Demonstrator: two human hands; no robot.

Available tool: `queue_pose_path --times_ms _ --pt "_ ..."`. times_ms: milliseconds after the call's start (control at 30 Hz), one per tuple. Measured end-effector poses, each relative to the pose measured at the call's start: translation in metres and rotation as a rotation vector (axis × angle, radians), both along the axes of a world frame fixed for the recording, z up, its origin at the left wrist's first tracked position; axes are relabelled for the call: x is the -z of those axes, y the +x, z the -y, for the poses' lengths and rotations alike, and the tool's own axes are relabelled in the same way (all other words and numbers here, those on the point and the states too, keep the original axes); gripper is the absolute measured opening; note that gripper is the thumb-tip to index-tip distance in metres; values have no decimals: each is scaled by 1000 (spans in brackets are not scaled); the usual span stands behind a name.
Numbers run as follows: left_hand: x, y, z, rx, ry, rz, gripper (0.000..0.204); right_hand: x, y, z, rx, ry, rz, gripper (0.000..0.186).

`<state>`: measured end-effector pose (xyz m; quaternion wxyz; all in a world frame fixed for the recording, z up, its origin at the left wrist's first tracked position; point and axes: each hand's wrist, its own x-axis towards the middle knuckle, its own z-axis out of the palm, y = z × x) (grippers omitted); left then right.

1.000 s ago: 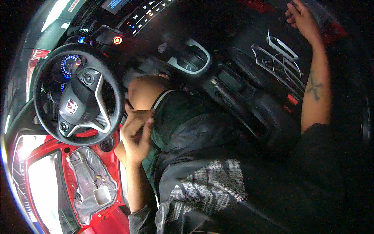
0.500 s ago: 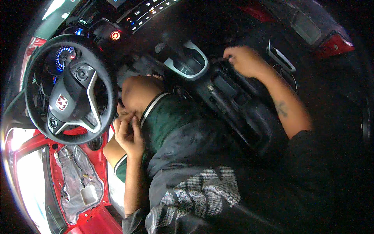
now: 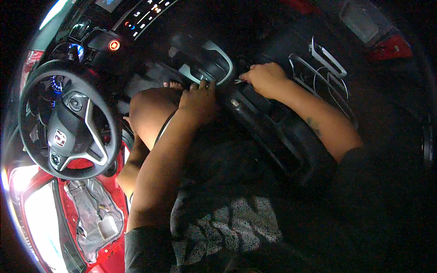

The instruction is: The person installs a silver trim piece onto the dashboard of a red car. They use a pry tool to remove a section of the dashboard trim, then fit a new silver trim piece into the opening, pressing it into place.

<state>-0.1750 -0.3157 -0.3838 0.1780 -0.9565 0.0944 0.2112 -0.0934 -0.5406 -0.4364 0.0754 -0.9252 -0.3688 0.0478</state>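
Note:
My left hand reaches across my thigh to the gear selector area. Its fingers stretch forward, slightly apart, and their tips meet the lower end of the silver U-shaped trim. To the right of that trim, over the centre console, my right hand is closed with its fingers bunched. A small pale piece sticks out at its fingertips, too small to name. Just below lies the black handbrake lever with its pale button. What is under both palms is hidden.
The steering wheel stands at the left, with lit climate controls above. Silver-edged trim frames and a thin pale cable lie at the right. The red door is open, its inner panel exposed.
My left hand has moved from beside my knee rightward across my thigh to the silver trim. My right hand has shifted slightly left. The view has turned a little.

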Motion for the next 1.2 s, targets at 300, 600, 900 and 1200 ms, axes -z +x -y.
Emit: queue_pose_path --times_ms 300,600,900,1200 --pt "21 -8 -9 147 -99 95 75 11 6 -3 64 33 -5 39" --pt "16 -12 -7 85 -108 32 78 3 5 -5 45 -11 -21 43" --pt "6 -9 2 -10 -104 -57 81 16 5 -3 22 90 104 30" --pt "7 -11 3 -36 -117 -68 75 -10 1 -18 56 -61 0 30"
